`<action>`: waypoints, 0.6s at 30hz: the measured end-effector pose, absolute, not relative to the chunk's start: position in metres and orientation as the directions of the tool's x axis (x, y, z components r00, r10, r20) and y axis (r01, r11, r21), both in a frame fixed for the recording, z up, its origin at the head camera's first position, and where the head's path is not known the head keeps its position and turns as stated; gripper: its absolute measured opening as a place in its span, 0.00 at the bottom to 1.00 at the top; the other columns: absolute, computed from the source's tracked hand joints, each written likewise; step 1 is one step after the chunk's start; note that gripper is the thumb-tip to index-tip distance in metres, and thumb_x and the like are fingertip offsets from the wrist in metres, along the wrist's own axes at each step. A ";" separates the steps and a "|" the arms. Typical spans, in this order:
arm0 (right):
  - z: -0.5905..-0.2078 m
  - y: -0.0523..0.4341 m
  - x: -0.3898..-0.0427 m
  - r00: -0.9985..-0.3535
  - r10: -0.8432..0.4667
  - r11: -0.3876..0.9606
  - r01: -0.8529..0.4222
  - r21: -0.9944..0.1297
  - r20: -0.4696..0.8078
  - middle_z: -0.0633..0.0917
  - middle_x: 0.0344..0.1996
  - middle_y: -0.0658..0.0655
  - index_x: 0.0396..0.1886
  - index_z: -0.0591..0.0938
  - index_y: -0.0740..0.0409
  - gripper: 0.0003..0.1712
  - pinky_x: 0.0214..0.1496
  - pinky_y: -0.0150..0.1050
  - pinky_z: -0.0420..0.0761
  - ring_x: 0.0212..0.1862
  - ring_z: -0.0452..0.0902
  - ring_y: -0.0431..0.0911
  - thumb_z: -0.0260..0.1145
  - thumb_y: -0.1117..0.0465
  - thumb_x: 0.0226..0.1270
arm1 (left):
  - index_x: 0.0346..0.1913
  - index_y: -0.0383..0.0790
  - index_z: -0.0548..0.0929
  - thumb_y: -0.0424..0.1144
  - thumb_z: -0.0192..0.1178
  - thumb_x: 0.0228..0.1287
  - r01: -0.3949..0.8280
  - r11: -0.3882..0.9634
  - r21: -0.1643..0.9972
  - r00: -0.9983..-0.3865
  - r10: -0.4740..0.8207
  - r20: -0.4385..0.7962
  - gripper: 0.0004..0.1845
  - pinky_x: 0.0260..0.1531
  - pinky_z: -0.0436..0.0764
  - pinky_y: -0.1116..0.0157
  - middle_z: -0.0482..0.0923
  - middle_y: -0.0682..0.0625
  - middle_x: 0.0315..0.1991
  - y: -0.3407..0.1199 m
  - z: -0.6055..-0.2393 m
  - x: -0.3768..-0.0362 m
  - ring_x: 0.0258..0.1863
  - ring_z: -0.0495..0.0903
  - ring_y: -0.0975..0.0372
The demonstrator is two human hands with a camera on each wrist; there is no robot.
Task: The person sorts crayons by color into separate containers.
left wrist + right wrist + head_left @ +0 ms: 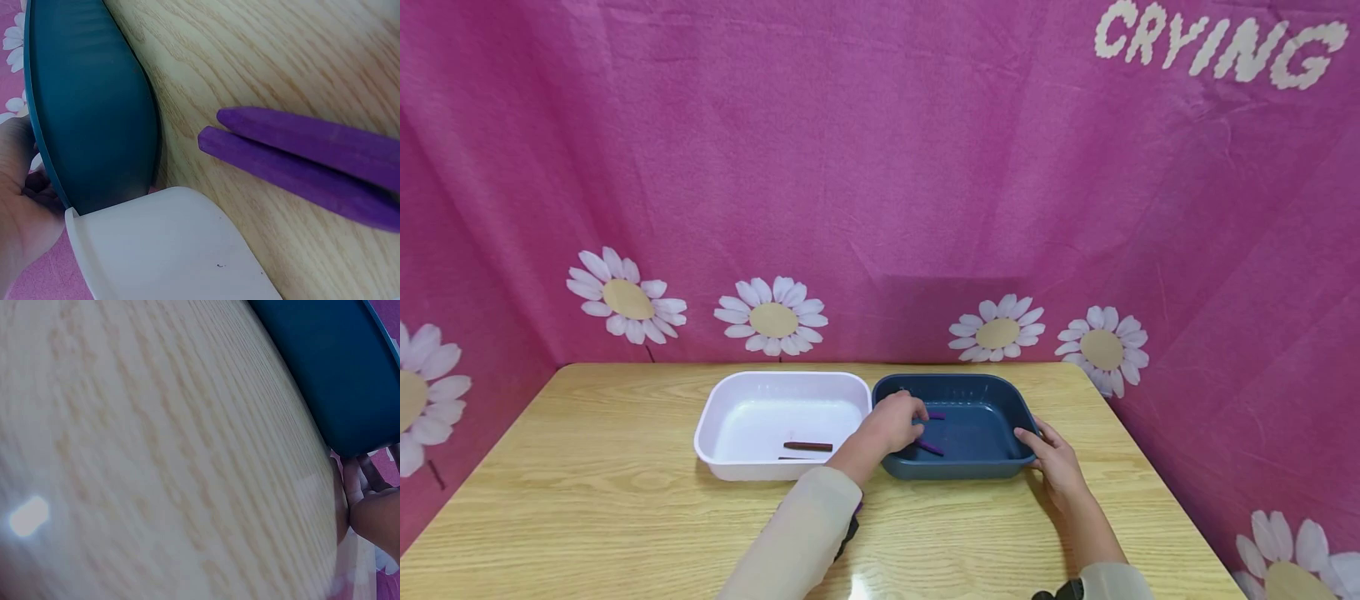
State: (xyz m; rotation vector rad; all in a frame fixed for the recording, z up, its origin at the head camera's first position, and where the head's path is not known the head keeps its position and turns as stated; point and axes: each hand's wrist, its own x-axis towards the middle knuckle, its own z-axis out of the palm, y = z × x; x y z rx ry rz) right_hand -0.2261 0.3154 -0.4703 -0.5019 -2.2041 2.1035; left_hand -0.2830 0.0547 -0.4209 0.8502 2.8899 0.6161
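Observation:
My left hand (895, 421) reaches over the near-left rim into the dark blue tub (962, 471), fingers bent downward. Close to its fingertips lie a purple crayon (936, 415) and, nearer the front, another purple crayon (929, 447). I cannot tell whether the fingers pinch either one. At the tub's right end my right hand (1056, 458) grips the wall, thumb over the rim and the other fingers outside. Below the left wrist, two purple crayons (300, 156) lie side by side on the table in the left wrist view.
A white tub (752, 471) stands against the blue one on the left. Inside it are a brown crayon (808, 447) and a thin dark piece mostly hidden by the front rim. Behind the wooden table (625, 517) hangs a pink flowered cloth (850, 167).

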 end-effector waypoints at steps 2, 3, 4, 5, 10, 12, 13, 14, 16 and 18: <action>-0.470 0.315 -0.226 -0.946 0.267 0.023 0.195 -0.981 -0.182 0.77 0.41 0.37 0.68 0.64 0.57 0.34 0.38 0.25 0.77 0.36 0.78 0.30 0.61 0.55 0.65 | 0.42 0.44 0.84 0.38 0.60 0.60 0.508 0.759 0.407 -0.843 0.535 0.055 0.09 0.53 0.74 0.63 0.81 0.48 0.41 0.054 -0.420 -0.283 0.50 0.77 0.56; -0.470 0.315 -0.226 -0.946 0.267 0.025 0.195 -0.980 -0.181 0.77 0.42 0.38 0.68 0.64 0.57 0.33 0.38 0.25 0.77 0.36 0.78 0.30 0.61 0.55 0.65 | 0.42 0.44 0.84 0.38 0.60 0.59 0.511 0.754 0.414 -0.841 0.537 0.060 0.09 0.53 0.74 0.63 0.81 0.48 0.41 0.054 -0.420 -0.283 0.51 0.77 0.56; -0.470 0.315 -0.226 -0.946 0.267 0.028 0.196 -0.980 -0.181 0.77 0.43 0.38 0.68 0.64 0.57 0.33 0.38 0.25 0.77 0.36 0.78 0.30 0.61 0.55 0.65 | 0.41 0.44 0.84 0.38 0.61 0.59 0.514 0.748 0.419 -0.840 0.539 0.067 0.09 0.53 0.74 0.64 0.81 0.48 0.41 0.054 -0.420 -0.283 0.50 0.77 0.57; -0.470 0.315 -0.226 -0.946 0.268 0.031 0.197 -0.980 -0.182 0.76 0.43 0.39 0.68 0.64 0.57 0.33 0.39 0.25 0.77 0.36 0.78 0.30 0.61 0.55 0.65 | 0.41 0.44 0.84 0.38 0.61 0.59 0.517 0.743 0.424 -0.838 0.540 0.075 0.08 0.52 0.74 0.64 0.82 0.48 0.40 0.053 -0.420 -0.282 0.48 0.78 0.57; -0.471 0.316 -0.227 -0.944 0.270 0.032 0.204 -0.978 -0.188 0.76 0.47 0.43 0.68 0.64 0.57 0.34 0.39 0.25 0.78 0.36 0.78 0.30 0.61 0.54 0.65 | 0.40 0.43 0.84 0.38 0.62 0.58 0.517 0.721 0.462 -0.835 0.544 0.086 0.08 0.48 0.75 0.66 0.81 0.49 0.38 0.051 -0.420 -0.281 0.43 0.79 0.59; -0.471 0.316 -0.228 -0.944 0.270 0.030 0.206 -0.978 -0.190 0.76 0.47 0.43 0.68 0.64 0.57 0.34 0.40 0.25 0.78 0.36 0.79 0.30 0.61 0.54 0.65 | 0.41 0.42 0.84 0.39 0.62 0.58 0.506 0.713 0.485 -0.837 0.542 0.076 0.08 0.49 0.75 0.65 0.82 0.49 0.39 0.051 -0.419 -0.281 0.44 0.79 0.60; -0.471 0.316 -0.228 -0.944 0.271 0.032 0.205 -0.978 -0.189 0.76 0.46 0.43 0.68 0.64 0.57 0.34 0.39 0.25 0.78 0.36 0.79 0.30 0.61 0.54 0.65 | 0.41 0.43 0.84 0.39 0.62 0.59 0.500 0.711 0.495 -0.839 0.540 0.072 0.09 0.51 0.75 0.65 0.82 0.49 0.40 0.050 -0.418 -0.281 0.46 0.79 0.60; -0.471 0.316 -0.228 -0.944 0.272 0.028 0.202 -0.979 -0.187 0.77 0.45 0.42 0.68 0.64 0.57 0.34 0.39 0.26 0.78 0.36 0.79 0.31 0.62 0.54 0.64 | 0.41 0.42 0.84 0.39 0.62 0.59 0.495 0.706 0.507 -0.839 0.539 0.069 0.09 0.51 0.75 0.64 0.83 0.49 0.40 0.050 -0.417 -0.282 0.46 0.79 0.59; -0.471 0.316 -0.228 -0.944 0.272 0.020 0.199 -0.980 -0.186 0.77 0.43 0.40 0.68 0.64 0.57 0.35 0.39 0.26 0.78 0.35 0.79 0.31 0.62 0.54 0.64 | 0.42 0.42 0.84 0.39 0.62 0.59 0.485 0.694 0.532 -0.841 0.537 0.066 0.09 0.54 0.74 0.63 0.84 0.49 0.41 0.049 -0.416 -0.281 0.49 0.79 0.58; -0.472 0.316 -0.227 -0.944 0.271 0.017 0.200 -0.980 -0.188 0.77 0.42 0.39 0.68 0.64 0.57 0.35 0.39 0.25 0.78 0.35 0.79 0.31 0.62 0.53 0.64 | 0.42 0.42 0.84 0.39 0.62 0.59 0.484 0.687 0.542 -0.840 0.538 0.068 0.09 0.56 0.73 0.62 0.84 0.49 0.42 0.047 -0.415 -0.280 0.51 0.78 0.58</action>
